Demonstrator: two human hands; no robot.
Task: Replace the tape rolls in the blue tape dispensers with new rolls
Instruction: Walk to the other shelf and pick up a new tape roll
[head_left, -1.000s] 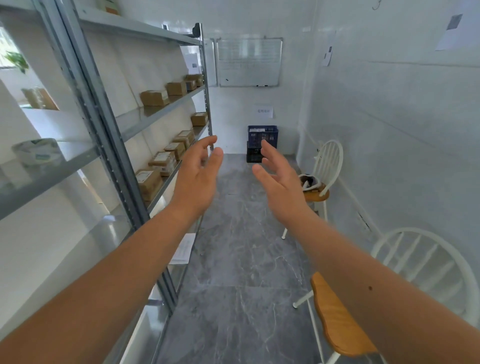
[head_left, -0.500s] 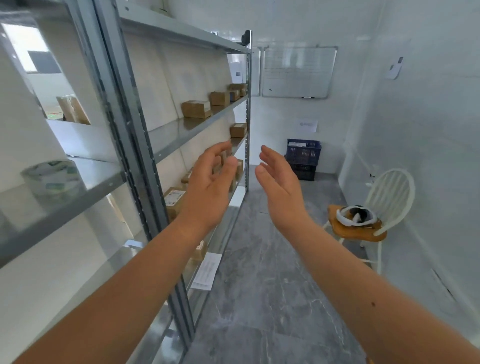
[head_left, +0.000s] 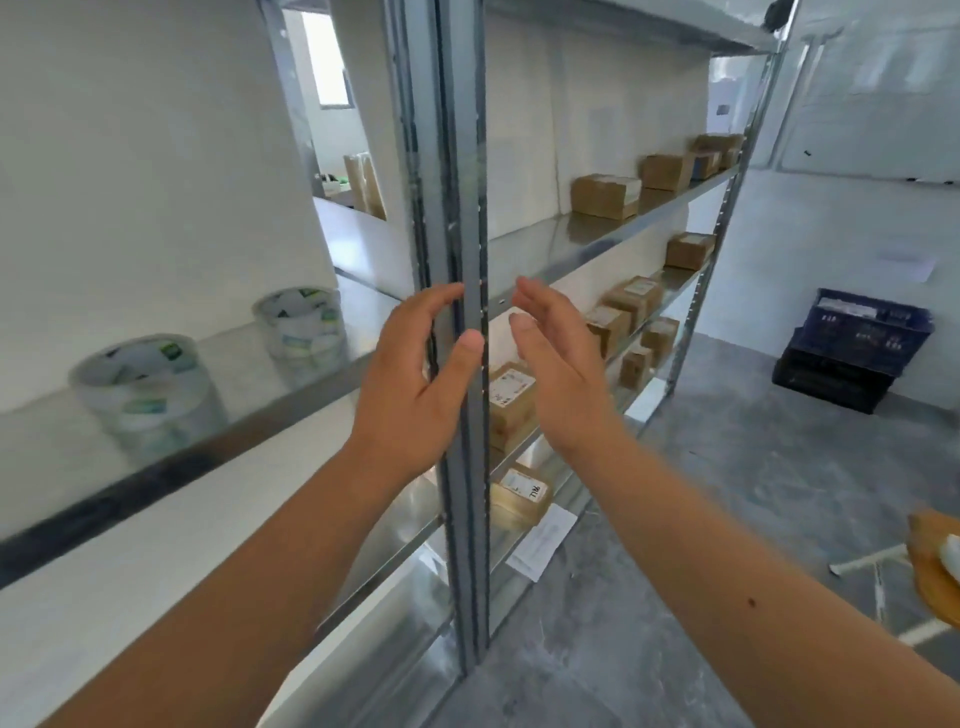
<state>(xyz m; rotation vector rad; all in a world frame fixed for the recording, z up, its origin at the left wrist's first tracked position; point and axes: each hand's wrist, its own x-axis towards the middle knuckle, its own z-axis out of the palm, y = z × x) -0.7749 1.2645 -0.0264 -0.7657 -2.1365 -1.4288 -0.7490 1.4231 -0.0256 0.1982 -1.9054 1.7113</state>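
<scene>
Two stacks of clear tape rolls stand on a metal shelf at the left: a nearer stack (head_left: 148, 392) and a farther stack (head_left: 303, 327). My left hand (head_left: 415, 384) is raised in front of the grey shelf upright (head_left: 460, 208), fingers apart and holding nothing. My right hand (head_left: 558, 364) is raised just to its right, palm turned inward, also holding nothing. Both hands are well to the right of the tape rolls. No blue tape dispenser is in view.
The metal shelving (head_left: 623, 234) runs away along the left wall and carries several cardboard boxes (head_left: 605, 196). Dark blue crates (head_left: 852, 348) sit on the floor at the far right. A wooden chair seat (head_left: 935, 566) pokes in at the right edge.
My view has swung to the left toward the shelving. The tape rolls have come into fuller view and the chairs have slid off to the right. Both hands stay raised and apart.
</scene>
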